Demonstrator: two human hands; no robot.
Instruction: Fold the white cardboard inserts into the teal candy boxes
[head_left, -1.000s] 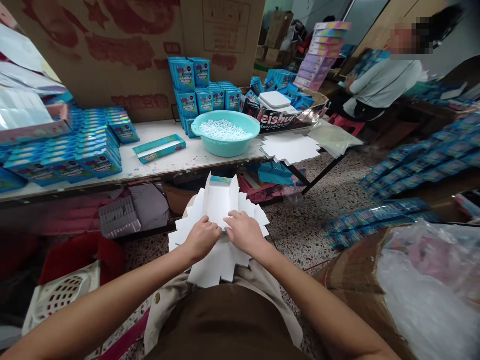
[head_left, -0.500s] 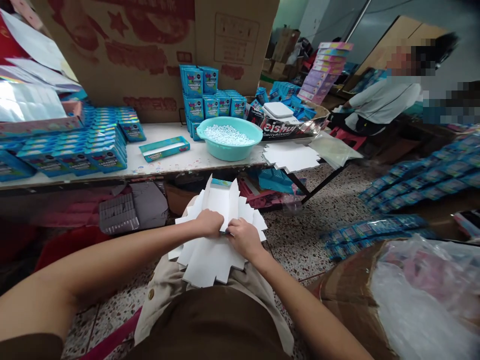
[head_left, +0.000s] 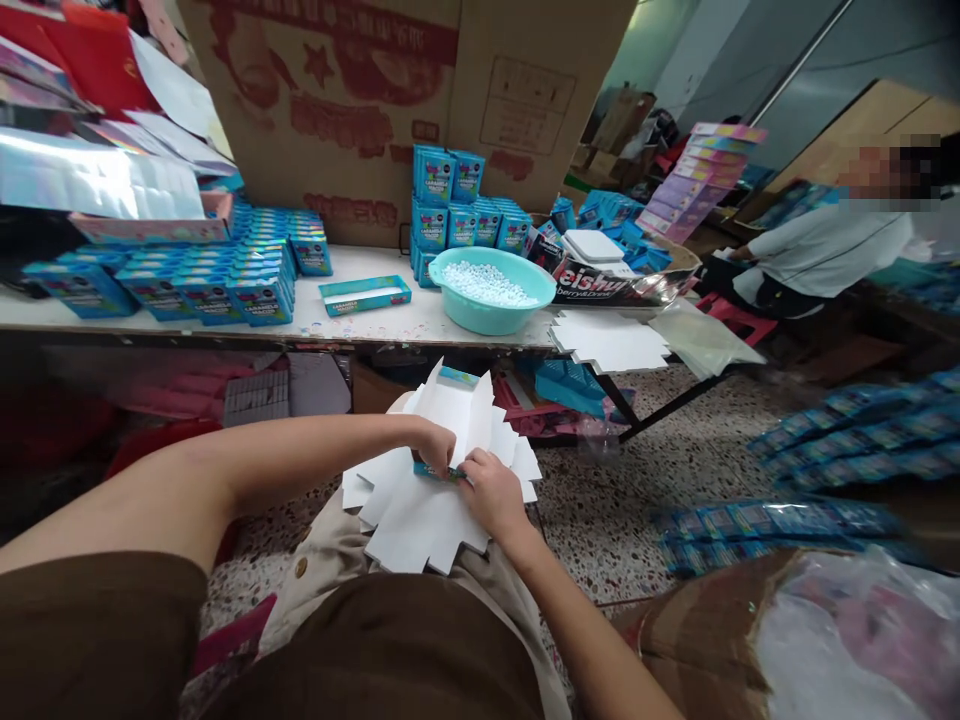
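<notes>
Now that our hands have slid lower, our left hand (head_left: 433,442) and right hand (head_left: 491,492) curl their fingers closed on a blue strip (head_left: 435,472) in the fold of the white card (head_left: 420,525) on our lap (head_left: 375,650).

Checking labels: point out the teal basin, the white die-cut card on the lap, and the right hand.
Teal basin (head_left: 487,322), head view, outer wall.
White die-cut card (head_left: 416,530), head view, lower flap.
Right hand (head_left: 491,492), head view, back of hand.

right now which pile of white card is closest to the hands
The pile under the left hand and right hand; the other pile lies farther off on the table.
</notes>
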